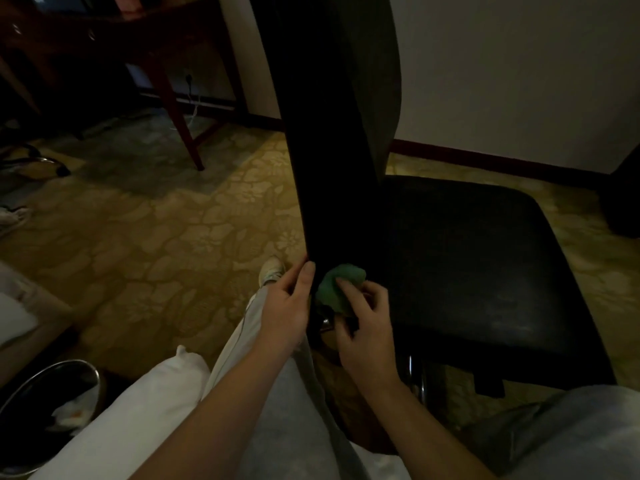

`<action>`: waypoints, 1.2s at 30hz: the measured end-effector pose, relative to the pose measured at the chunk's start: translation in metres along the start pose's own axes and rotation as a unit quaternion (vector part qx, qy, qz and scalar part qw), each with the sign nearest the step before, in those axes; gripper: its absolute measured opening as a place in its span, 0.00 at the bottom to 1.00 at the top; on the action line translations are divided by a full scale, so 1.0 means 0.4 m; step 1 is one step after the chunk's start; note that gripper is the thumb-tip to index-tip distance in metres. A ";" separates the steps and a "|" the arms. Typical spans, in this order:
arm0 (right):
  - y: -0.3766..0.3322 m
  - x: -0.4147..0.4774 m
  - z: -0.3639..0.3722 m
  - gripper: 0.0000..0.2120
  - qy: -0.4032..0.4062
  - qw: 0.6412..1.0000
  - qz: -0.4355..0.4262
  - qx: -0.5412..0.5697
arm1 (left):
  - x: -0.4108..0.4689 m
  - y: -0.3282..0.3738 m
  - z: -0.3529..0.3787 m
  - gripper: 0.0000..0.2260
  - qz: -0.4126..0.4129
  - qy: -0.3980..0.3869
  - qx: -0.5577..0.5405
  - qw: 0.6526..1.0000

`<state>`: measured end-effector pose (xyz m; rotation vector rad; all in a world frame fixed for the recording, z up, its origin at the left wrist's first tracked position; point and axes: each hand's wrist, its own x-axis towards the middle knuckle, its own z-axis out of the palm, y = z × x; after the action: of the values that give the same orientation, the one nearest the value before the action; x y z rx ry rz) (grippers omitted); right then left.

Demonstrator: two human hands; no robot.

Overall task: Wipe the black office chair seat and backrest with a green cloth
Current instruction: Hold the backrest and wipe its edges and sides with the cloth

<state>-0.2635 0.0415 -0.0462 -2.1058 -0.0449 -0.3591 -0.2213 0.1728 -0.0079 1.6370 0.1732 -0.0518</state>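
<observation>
The black office chair stands in front of me, seen side-on: its tall backrest (pixel 332 133) rises through the middle of the view and its padded seat (pixel 478 271) spreads out to the right. My left hand (pixel 287 306) holds the lower left edge of the backrest, thumb on its near face. My right hand (pixel 367 327) grips a bunched green cloth (pixel 337 287) and presses it against the bottom of the backrest, where it meets the seat. Part of the cloth is hidden under my fingers.
Patterned yellow carpet (pixel 156 244) covers the floor. A dark wooden desk (pixel 145 39) stands at the back left, with a cable at the wall. A metal waste bin (pixel 48 410) sits at the lower left. My legs in light trousers and a shoe (pixel 272 271) lie beside the chair.
</observation>
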 end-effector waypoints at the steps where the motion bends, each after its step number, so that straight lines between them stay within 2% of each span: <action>1: 0.014 0.001 0.015 0.25 -0.032 0.999 0.024 -0.014 | -0.003 0.002 0.000 0.16 0.003 -0.001 0.006 1.000; 5: 0.047 0.006 0.047 0.21 -0.099 0.992 0.079 -0.020 | -0.002 0.006 -0.007 0.18 0.000 -0.015 0.014 1.000; 7: 0.058 0.008 0.033 0.21 -0.129 0.985 0.087 -0.076 | 0.004 0.007 -0.012 0.16 0.000 -0.019 0.024 1.000; 10: 0.079 0.008 -0.020 0.20 -0.167 0.971 0.130 -0.113 | -0.003 0.014 -0.015 0.26 0.019 -0.031 0.036 0.999; 12: 0.074 0.020 -0.065 0.20 -0.148 0.976 0.142 -0.070 | -0.009 0.024 -0.015 0.25 0.032 -0.031 0.045 0.998; 15: 0.031 0.046 -0.132 0.18 -0.075 0.986 0.149 0.030 | -0.023 0.036 -0.011 0.17 0.057 -0.010 0.075 0.996; 19: -0.058 0.078 -0.212 0.17 -0.029 0.976 0.149 0.156 | -0.056 0.083 -0.005 0.17 0.086 0.018 0.081 0.993; 25: -0.227 0.135 -0.300 0.18 0.027 0.971 0.083 0.223 | -0.084 0.281 -0.008 0.12 0.180 0.024 0.056 0.982; 27: -0.285 0.161 -0.321 0.18 0.048 0.971 0.048 0.228 | -0.076 0.358 -0.009 0.14 0.208 0.019 0.038 0.977; 32: -0.407 0.222 -0.365 0.19 0.060 0.976 -0.031 0.207 | -0.055 0.528 -0.022 0.17 0.261 0.030 0.036 0.964; 36: -0.481 0.271 -0.399 0.21 0.042 0.985 -0.094 0.142 | -0.029 0.658 -0.037 0.16 0.298 0.038 0.020 0.954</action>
<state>-0.2311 -0.0011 0.2209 -1.8069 -0.2335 -0.5230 -0.1962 0.1695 0.2547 1.6726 -0.2690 0.4724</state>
